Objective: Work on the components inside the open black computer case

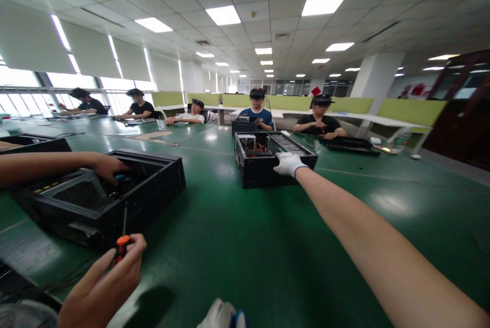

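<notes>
My right hand (289, 164), in a white glove with a blue-edged cuff, reaches far forward and grips the near wall of an open black computer case (260, 173). Inside that case a power supply (248, 143) and colored wires (262, 147) show. At the bottom edge is my left hand (218, 315), also in a white glove and only partly in view. Its fingers look curled beside a blue object (239, 319) whose kind I cannot make out.
At left, a co-worker's bare hand (115, 277) holds an orange-and-black screwdriver (122, 246); the other hand (111, 167) reaches into a second open computer case (153, 200). Several people sit across the green table (237, 246). A dark panel (350, 145) and clear bottle (401, 138) stand far right.
</notes>
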The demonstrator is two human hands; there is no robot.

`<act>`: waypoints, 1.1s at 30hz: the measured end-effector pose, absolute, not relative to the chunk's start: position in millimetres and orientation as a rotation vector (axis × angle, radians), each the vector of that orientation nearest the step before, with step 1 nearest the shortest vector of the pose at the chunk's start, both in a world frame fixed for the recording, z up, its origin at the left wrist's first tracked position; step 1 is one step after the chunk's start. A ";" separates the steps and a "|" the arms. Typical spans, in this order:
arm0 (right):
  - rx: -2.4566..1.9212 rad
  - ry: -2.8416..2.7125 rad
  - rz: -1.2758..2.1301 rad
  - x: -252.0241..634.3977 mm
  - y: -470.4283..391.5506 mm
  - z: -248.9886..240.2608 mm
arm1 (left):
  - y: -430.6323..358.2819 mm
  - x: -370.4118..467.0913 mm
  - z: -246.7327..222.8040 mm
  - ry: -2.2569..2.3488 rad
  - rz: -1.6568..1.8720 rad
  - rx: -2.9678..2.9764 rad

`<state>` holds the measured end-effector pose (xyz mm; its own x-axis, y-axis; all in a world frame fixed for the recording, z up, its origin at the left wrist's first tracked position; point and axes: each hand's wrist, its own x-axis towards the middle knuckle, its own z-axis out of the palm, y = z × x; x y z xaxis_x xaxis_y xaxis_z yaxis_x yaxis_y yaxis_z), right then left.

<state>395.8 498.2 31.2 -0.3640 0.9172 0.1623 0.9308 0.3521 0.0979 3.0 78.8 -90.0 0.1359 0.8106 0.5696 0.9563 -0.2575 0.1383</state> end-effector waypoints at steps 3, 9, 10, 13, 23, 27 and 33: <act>-1.685 -2.533 -0.334 400.0 486.6 33.5 | 62.2 9.7 -106.5 -1.730 -0.912 -2.192; -1.512 -2.612 -0.419 419.0 431.2 32.9 | 64.1 25.7 -113.5 -1.750 -1.156 -2.263; -1.480 -2.625 -0.430 423.4 417.9 33.0 | 64.7 28.2 -112.6 -1.753 -1.147 -2.261; -1.399 -2.656 -0.445 438.2 372.9 33.9 | 62.4 32.3 -104.3 -1.783 -1.149 -2.247; -1.165 -2.791 -0.359 493.2 206.4 37.5 | 64.9 175.4 -59.2 -2.060 -1.855 -1.554; -1.156 -2.852 -0.260 501.6 148.9 44.9 | 56.1 239.0 -38.9 -2.182 -1.738 -1.701; -0.940 -2.776 -0.258 522.8 85.3 38.5 | 35.0 243.3 -2.6 -2.343 -1.424 -2.056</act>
<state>522.8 85.3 38.5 -0.7781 0.5796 0.2423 0.6143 0.7827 0.1003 243.3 35.0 -2.6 -0.2543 0.9206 0.2963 0.6870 -0.0437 0.7253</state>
